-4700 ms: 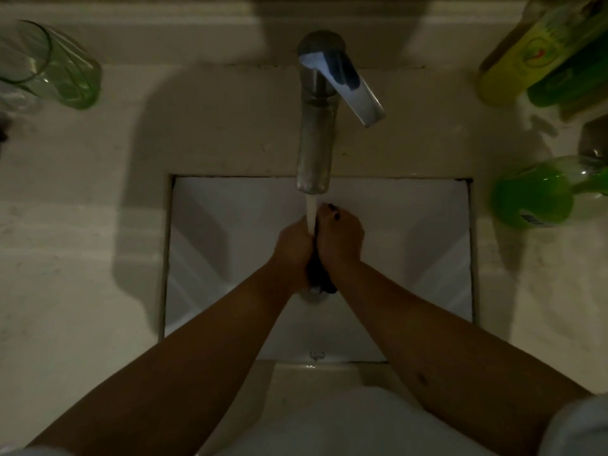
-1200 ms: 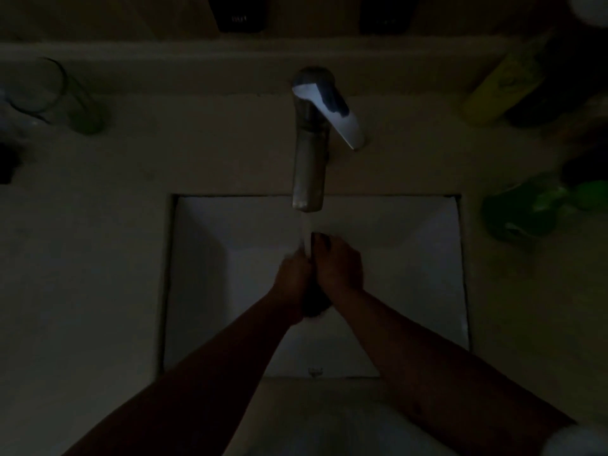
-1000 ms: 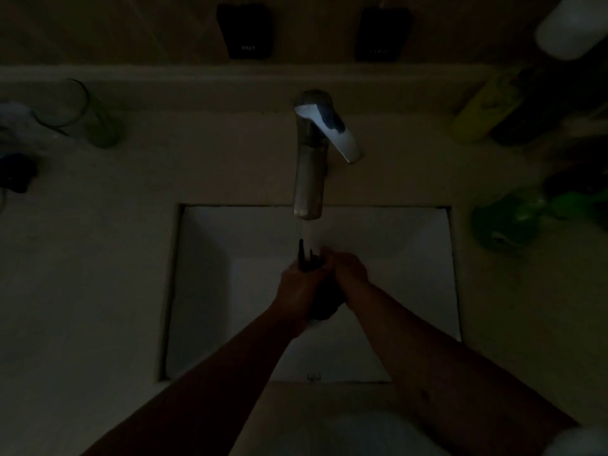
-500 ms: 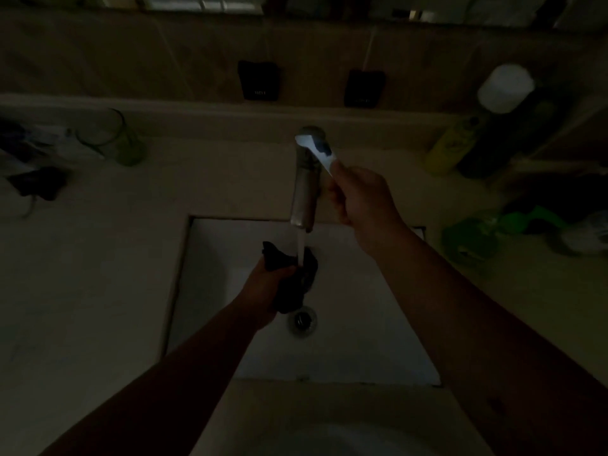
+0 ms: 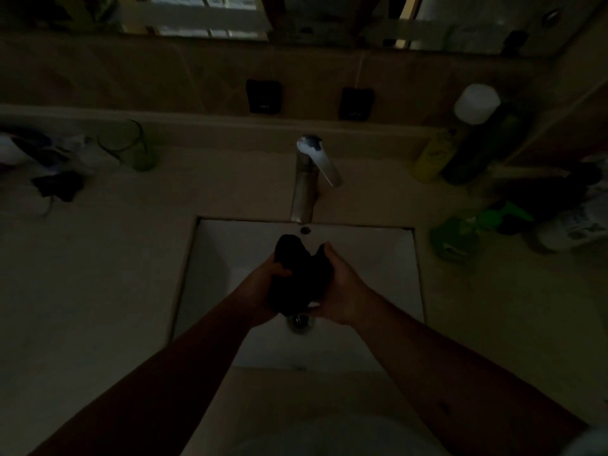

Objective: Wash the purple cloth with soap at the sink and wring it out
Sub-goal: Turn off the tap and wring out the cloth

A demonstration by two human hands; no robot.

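The scene is dim. The purple cloth (image 5: pixel 297 274) looks almost black, bunched into a wad over the white square sink (image 5: pixel 378 258), just above the drain (image 5: pixel 300 320). My left hand (image 5: pixel 263 284) grips its left side. Gripping its right side is my right hand (image 5: pixel 342 287). The metal tap (image 5: pixel 306 189) stands behind the sink with its lever (image 5: pixel 324 164) pointing right, and I see no water running from it.
A green glass (image 5: pixel 131 146) and dark clutter (image 5: pixel 56 185) sit on the counter at left. At right stand a yellow bottle (image 5: pixel 431 159), a dark bottle with a white cap (image 5: pixel 477 126) and a green soap bottle (image 5: pixel 460 235). Two black holders (image 5: pixel 263 97) hang on the wall.
My right hand left the tap lever and came back down onto the cloth. The water stream has stopped. The view has tilted up, showing more wall.
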